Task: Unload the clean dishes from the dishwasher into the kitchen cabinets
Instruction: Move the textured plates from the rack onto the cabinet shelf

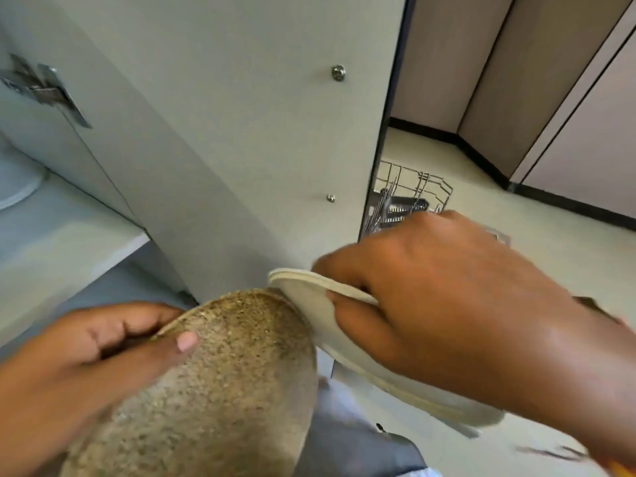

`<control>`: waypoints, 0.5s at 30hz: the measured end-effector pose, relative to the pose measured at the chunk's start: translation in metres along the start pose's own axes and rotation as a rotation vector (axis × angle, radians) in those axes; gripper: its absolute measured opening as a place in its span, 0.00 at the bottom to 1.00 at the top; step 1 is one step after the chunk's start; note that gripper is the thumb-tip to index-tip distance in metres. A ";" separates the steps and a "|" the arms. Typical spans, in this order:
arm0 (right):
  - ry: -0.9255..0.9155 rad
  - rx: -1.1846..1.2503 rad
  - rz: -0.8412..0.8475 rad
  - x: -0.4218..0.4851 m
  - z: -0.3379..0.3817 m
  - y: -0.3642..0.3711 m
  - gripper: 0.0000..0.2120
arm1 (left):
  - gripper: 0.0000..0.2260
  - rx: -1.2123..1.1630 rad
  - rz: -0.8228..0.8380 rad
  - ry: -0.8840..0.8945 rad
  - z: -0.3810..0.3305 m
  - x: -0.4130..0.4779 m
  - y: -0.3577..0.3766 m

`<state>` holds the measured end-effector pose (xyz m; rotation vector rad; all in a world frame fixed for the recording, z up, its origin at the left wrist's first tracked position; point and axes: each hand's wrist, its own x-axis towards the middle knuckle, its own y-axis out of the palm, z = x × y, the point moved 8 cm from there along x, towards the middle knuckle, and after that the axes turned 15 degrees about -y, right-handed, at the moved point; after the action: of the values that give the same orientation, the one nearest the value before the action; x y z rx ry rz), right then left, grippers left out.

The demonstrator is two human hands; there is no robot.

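Note:
My left hand (103,352) grips a speckled brown plate (227,380) by its upper left rim, thumb on its face. My right hand (440,301) holds a cream white plate (309,304) by its rim, fingers curled over the edge; the plate tilts down to the right and its top edge touches the brown plate. Behind my right hand, past the open cabinet door (241,132), the wire dishwasher rack (413,191) with its cutlery basket sticks out over the floor.
A pale cabinet shelf (62,242) lies at the left, with a white round dish (17,180) at its far end and a metal hinge (44,87) above. Beige cabinet fronts (568,115) line the far right beyond the light floor.

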<state>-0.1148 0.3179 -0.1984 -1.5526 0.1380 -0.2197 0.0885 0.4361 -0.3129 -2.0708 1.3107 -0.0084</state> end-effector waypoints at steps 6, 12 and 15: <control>-0.185 0.099 -0.186 0.045 0.030 0.032 0.05 | 0.19 -0.024 -0.108 -0.050 -0.005 -0.009 -0.029; -0.139 0.248 -0.455 0.101 0.036 0.058 0.07 | 0.06 -0.268 -0.272 -0.154 0.006 -0.037 -0.068; -0.098 0.304 -0.583 0.126 0.036 0.071 0.08 | 0.08 -0.375 -0.397 -0.232 0.029 -0.058 -0.104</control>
<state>0.0195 0.3250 -0.2621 -1.2636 -0.4155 -0.5934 0.1528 0.5260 -0.2597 -2.5308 0.7901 0.3149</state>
